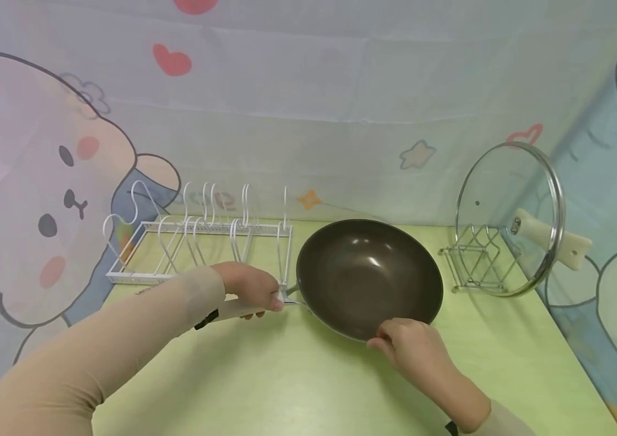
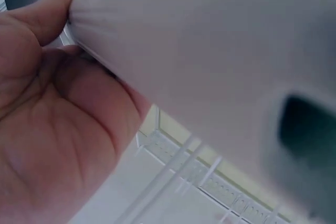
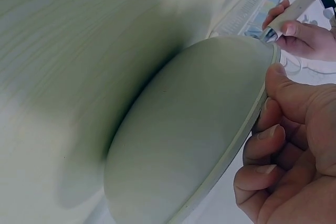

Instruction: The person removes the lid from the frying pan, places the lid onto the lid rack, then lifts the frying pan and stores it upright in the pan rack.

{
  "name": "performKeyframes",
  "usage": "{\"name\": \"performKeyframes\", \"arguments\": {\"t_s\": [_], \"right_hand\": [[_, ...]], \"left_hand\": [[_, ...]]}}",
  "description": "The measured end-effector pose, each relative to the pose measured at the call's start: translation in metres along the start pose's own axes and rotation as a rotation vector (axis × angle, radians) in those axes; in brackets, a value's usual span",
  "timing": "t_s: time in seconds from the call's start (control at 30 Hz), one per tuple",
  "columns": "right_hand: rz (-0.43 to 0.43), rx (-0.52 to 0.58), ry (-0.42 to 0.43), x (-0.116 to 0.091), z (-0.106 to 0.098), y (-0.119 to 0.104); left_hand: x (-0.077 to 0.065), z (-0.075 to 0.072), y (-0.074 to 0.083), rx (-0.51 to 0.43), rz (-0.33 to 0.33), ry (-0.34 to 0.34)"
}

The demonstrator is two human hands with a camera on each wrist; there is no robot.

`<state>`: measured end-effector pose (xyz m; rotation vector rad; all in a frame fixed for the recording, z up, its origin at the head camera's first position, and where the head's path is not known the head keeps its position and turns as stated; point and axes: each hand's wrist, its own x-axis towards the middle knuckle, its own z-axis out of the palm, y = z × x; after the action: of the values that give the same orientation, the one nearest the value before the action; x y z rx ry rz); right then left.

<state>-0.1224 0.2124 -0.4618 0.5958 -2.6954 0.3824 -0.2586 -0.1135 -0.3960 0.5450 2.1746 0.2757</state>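
A wok (image 1: 368, 278) with a dark brown inside stands near the middle of the table, its opening facing up. Its outside (image 3: 184, 124) is pale in the right wrist view, with a shadow beneath; whether the base touches the table I cannot tell. My left hand (image 1: 250, 287) grips the long cream handle (image 2: 173, 40) close to where it joins the pan. At the near rim, my right hand (image 1: 414, 351) pinches the edge between thumb and fingers, and the right wrist view shows this hand (image 3: 299, 135) on the rim too.
A white wire rack (image 1: 204, 227) with upright loops stands behind my left hand. On the right, a glass lid (image 1: 510, 212) with a cream handle (image 1: 550, 236) stands on edge in a small metal rack (image 1: 477, 260). Behind the table (image 1: 286, 387) hangs a printed cloth (image 1: 313, 91).
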Motion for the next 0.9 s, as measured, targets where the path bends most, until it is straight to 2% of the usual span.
{"name": "performKeyframes", "arguments": {"t_s": [0.47,0.7,0.9], "right_hand": [[0.045,-0.018,-0.047,0.001,-0.003,0.007],[0.064,-0.023,-0.053,0.002,-0.003,0.014],[0.095,-0.041,-0.07,0.006,-0.006,0.025]], "left_hand": [[0.001,-0.003,0.004,-0.087,0.004,-0.122],[0.003,0.002,0.002,-0.182,0.024,-0.182],[0.007,0.009,0.0,-0.339,0.065,-0.2]]}}
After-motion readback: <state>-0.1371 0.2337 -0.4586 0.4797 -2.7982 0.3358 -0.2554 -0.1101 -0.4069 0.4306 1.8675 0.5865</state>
